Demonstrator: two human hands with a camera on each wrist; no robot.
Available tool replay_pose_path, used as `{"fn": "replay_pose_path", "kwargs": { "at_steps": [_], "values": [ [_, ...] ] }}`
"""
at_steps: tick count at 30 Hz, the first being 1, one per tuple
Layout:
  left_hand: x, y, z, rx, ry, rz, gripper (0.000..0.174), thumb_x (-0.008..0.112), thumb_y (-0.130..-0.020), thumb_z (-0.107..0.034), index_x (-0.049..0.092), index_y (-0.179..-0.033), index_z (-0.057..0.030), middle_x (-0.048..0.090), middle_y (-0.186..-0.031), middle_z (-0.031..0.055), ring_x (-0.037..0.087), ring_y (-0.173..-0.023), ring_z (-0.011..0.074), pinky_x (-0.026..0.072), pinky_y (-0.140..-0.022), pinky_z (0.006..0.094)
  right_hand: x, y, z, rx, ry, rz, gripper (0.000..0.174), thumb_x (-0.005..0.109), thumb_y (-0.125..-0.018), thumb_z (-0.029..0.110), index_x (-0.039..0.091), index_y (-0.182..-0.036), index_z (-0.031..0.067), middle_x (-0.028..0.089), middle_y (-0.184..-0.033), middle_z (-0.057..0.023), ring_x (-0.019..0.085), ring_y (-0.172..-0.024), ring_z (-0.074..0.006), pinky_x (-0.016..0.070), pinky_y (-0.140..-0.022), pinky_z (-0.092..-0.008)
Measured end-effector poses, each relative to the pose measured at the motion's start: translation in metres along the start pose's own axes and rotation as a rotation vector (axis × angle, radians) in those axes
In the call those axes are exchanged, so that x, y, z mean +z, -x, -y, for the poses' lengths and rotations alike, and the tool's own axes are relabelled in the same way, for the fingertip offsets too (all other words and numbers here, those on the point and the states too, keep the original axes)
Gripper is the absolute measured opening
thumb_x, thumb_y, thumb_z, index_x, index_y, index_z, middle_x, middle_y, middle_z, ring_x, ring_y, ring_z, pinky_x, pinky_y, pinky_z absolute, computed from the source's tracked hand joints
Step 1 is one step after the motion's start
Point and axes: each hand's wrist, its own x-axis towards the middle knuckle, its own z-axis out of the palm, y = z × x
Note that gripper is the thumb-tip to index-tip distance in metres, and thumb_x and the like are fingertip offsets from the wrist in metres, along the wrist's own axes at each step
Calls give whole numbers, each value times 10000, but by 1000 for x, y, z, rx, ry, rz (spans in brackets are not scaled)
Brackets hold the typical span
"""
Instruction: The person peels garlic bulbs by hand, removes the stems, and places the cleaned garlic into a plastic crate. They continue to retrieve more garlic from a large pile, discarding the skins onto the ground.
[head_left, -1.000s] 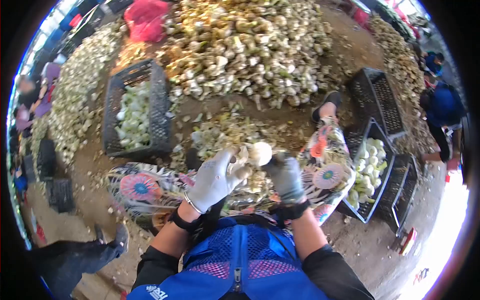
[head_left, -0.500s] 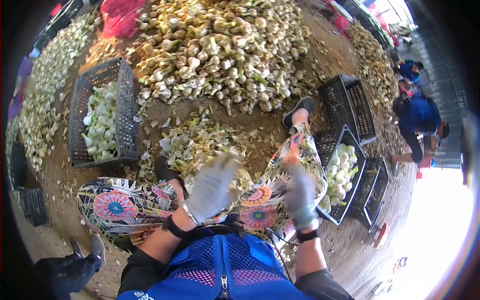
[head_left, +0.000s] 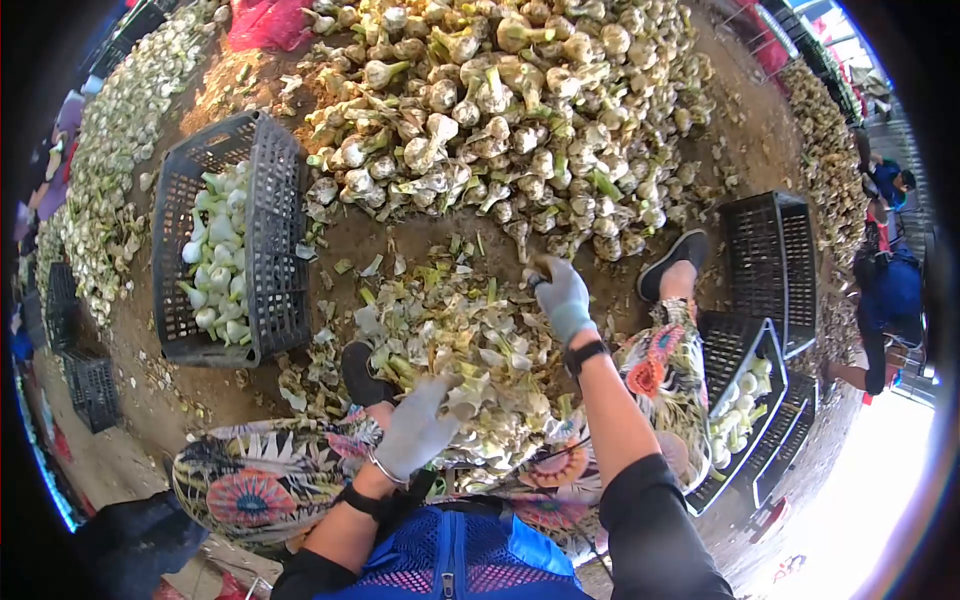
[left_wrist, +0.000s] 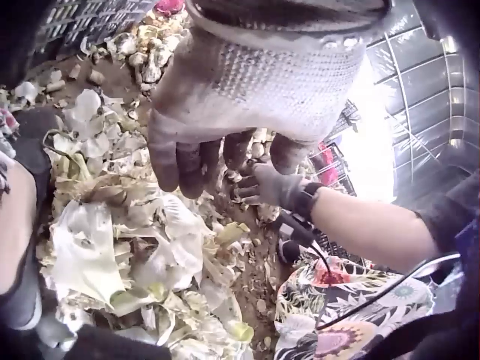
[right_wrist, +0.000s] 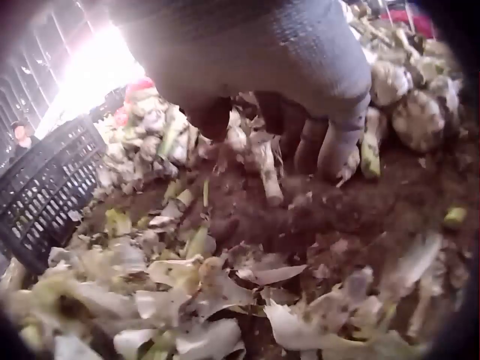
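Note:
My gloved right hand [head_left: 563,298] reaches to the near edge of a heap of unpeeled garlic [head_left: 500,130]. In the right wrist view its fingers [right_wrist: 337,150] point down, spread around a garlic stem [right_wrist: 268,176] close to the soil. Whether they touch that garlic I cannot tell. My left hand [head_left: 415,430], also gloved, hangs above the pile of peeled-off skins [head_left: 430,325] between the legs. Its fingers [left_wrist: 166,154] droop loosely in the left wrist view, and nothing shows in them.
A black plastic crate [head_left: 280,230] of cleaned garlic [head_left: 215,265] stands at left. At right, another crate [head_left: 775,350] holds white bulbs [head_left: 740,415], with a further dark crate [head_left: 765,250] behind. Shoes [head_left: 672,262] flank the skins. Other people [head_left: 890,290] work at far right.
The white bulb held between both hands is gone from them. My right hand swung right towards the crate, then forward to the heap. The left hand stayed low over the skins.

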Motion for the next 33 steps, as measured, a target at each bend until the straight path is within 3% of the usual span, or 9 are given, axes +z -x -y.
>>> {"fn": "replay_pose_path", "kwargs": {
  "at_steps": [3,8,14,18,20,21,25,29,33],
  "values": [
    [7,-18,13,-111,55,33,488,628,-920,-350,561,-1276,-23,610,-1173,228,603,-1106,385,463,-958,421,38,-44,7,260,164,58,476,700,-836,268,614,-1277,112,555,-1364,-155,574,-1206,-360,509,-966,-443],
    [1,-35,8,-193,129,49,498,647,-918,-287,546,-1327,-22,617,-1250,212,603,-1157,350,462,-1003,398,66,-75,10,383,387,177,451,677,-807,179,625,-1244,83,566,-1338,-159,597,-1177,-346,515,-965,-441],
    [-10,-39,-9,218,-235,-450,521,714,-853,-166,531,-1304,18,596,-1227,231,593,-1145,376,462,-1003,414,28,26,36,-322,172,414,228,656,-843,116,714,-1058,164,688,-955,-99,681,-890,-299,552,-810,-380],
    [-18,-17,-4,249,68,-193,483,662,-834,-74,539,-1290,23,571,-1284,232,556,-1187,434,445,-1029,432,-16,115,84,-376,-390,424,346,656,-865,106,681,-1207,151,724,-1010,-106,701,-916,-263,556,-827,-358],
    [-18,-4,-8,250,59,-220,447,684,-850,-77,561,-1267,22,601,-1255,221,576,-1176,407,454,-1019,405,-50,135,107,-139,-568,357,307,663,-903,101,679,-1209,88,735,-912,-106,701,-776,-186,567,-737,-315],
    [-19,2,-12,284,110,-286,448,711,-854,-86,565,-1265,20,610,-1226,200,590,-1157,338,450,-1012,376,-44,147,105,159,-1230,192,235,663,-949,130,690,-1148,8,720,-824,-83,658,-697,-108,548,-676,-261],
    [-21,22,-16,402,131,-416,500,775,-837,-91,566,-1278,14,634,-1189,160,605,-1139,253,454,-996,342,-29,173,83,443,-1134,12,209,635,-989,167,729,-1013,-18,715,-821,-58,633,-707,-84,518,-679,-238],
    [-17,42,-25,538,35,-438,486,779,-826,-72,585,-1262,20,647,-1175,166,623,-1107,267,468,-975,346,-28,199,123,-26,-802,8,174,653,-954,135,719,-979,-24,666,-762,-8,540,-760,-56,463,-676,-251],
    [-19,55,-38,563,60,-499,397,752,-852,-79,611,-1205,32,673,-1105,157,651,-1012,253,495,-908,335,-50,215,151,-4,-708,0,204,625,-964,141,690,-1004,-49,649,-718,-77,530,-731,-66,466,-651,-286]
  ]
}}
